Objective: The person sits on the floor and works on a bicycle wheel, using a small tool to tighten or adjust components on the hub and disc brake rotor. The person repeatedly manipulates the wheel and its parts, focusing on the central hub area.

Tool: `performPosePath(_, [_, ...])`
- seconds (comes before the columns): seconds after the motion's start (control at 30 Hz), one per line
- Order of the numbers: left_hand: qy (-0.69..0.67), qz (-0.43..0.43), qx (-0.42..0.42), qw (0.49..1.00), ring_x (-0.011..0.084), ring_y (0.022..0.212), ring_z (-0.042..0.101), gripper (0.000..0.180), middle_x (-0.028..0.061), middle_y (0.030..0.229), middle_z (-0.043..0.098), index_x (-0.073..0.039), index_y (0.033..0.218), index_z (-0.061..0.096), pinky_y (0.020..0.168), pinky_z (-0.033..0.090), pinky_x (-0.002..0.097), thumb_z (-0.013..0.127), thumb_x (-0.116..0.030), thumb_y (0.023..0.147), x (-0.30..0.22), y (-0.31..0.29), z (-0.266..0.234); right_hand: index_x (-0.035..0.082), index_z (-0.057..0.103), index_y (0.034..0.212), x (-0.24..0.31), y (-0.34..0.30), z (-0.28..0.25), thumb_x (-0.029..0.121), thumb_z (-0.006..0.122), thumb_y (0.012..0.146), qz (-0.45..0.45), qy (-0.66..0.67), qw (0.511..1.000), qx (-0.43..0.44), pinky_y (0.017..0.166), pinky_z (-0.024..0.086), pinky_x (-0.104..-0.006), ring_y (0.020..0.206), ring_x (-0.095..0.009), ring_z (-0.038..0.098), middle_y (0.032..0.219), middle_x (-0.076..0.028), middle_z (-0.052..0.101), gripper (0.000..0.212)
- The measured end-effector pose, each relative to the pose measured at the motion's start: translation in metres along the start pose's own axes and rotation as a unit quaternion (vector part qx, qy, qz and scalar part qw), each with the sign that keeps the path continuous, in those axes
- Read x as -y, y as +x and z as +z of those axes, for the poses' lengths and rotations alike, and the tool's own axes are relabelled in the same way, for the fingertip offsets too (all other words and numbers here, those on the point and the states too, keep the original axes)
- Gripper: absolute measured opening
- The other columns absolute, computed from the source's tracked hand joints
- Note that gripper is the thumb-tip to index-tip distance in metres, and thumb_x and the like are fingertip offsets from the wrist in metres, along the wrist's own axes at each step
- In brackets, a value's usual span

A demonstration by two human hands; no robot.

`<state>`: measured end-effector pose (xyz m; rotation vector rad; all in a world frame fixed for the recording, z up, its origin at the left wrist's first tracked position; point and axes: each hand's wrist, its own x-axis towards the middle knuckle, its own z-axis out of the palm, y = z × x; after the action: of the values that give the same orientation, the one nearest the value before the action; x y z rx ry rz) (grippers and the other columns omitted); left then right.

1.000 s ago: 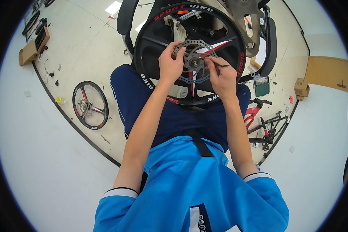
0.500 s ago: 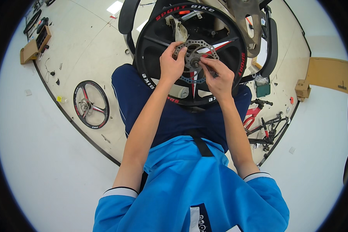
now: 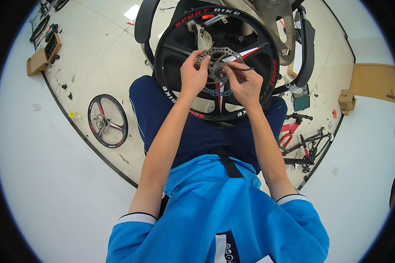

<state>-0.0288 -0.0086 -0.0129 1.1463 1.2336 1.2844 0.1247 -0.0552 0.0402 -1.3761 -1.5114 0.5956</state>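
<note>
A black bicycle wheel [image 3: 163,57] with broad spokes in black, red and white lies across my lap. On its hub sits a silver brake disc [image 3: 218,91] with holes round its rim. My left hand [image 3: 194,74] pinches the left edge of the disc between thumb and fingers. Beside the hub, my right hand [image 3: 245,85] has its fingers closed on a thin dark hex key [image 3: 249,69], whose one arm sticks out to the right over the disc. The key's other end is hidden by the fingers near the hub.
A second wheel [image 3: 90,125] lies on the floor at left, near an open cardboard box [image 3: 38,61]. At right are a red bicycle frame [image 3: 288,129], a green container [image 3: 301,103] and a small carton [image 3: 346,100]. A chair's black armrests [image 3: 308,55] flank the wheel.
My right hand has turned slightly, and the hex key's arm now shows pointing right. My left hand stays on the disc. The whole view has shifted a little.
</note>
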Motion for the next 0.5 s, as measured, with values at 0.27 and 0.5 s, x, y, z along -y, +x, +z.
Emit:
performPosePath(0.27, [0.005, -0.008, 0.0, 1.0, 0.0079, 0.065, 0.056, 0.027, 0.0052, 0.08, 0.069, 0.0, 0.119, 0.067, 0.061, 0.046, 0.0266, 0.069, -0.016, 0.097, 0.001, 0.0, 0.001, -0.002, 0.075, 0.099, -0.004, 0.001, -0.006, 0.002, 0.08, 0.085, -0.096, -0.068, 0.993, -0.009, 0.069, 0.059, -0.0281, 0.078, -0.02, 0.075, 0.091, -0.012, 0.076, 0.015])
performPosePath(0.5, [0.021, -0.005, 0.005, 1.0, 0.0086, 0.066, 0.056, 0.028, 0.0056, 0.083, 0.07, 0.0, 0.118, 0.067, 0.062, 0.047, 0.0273, 0.069, -0.018, 0.097, 0.002, 0.001, -0.001, -0.001, 0.068, 0.088, 0.003, 0.009, -0.003, 0.005, 0.084, 0.081, -0.094, -0.039, 0.995, -0.019, 0.064, 0.056, -0.0298, 0.069, -0.023, 0.07, 0.079, -0.01, 0.068, 0.018])
